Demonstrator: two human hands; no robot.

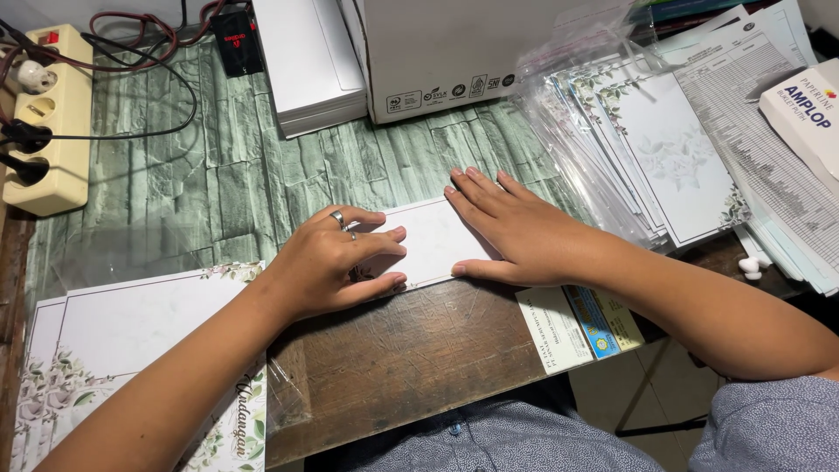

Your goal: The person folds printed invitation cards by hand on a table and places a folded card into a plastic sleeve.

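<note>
A white folded card (434, 242) lies flat near the front of the table, on the edge between the green stone-pattern cover and bare wood. My left hand (336, 262), with rings on two fingers, presses its fingers down on the card's left part. My right hand (507, 223) lies flat, palm down, on the card's right part, thumb along its near edge. Both hands touch the card and hold nothing else.
A stack of floral cards (131, 350) lies at the front left. Floral sheets in clear sleeves (647, 149) and printed forms (769, 157) pile up at right. White envelopes (310, 65) and a cardboard box (454, 52) stand behind. A power strip (52, 131) with cables sits far left.
</note>
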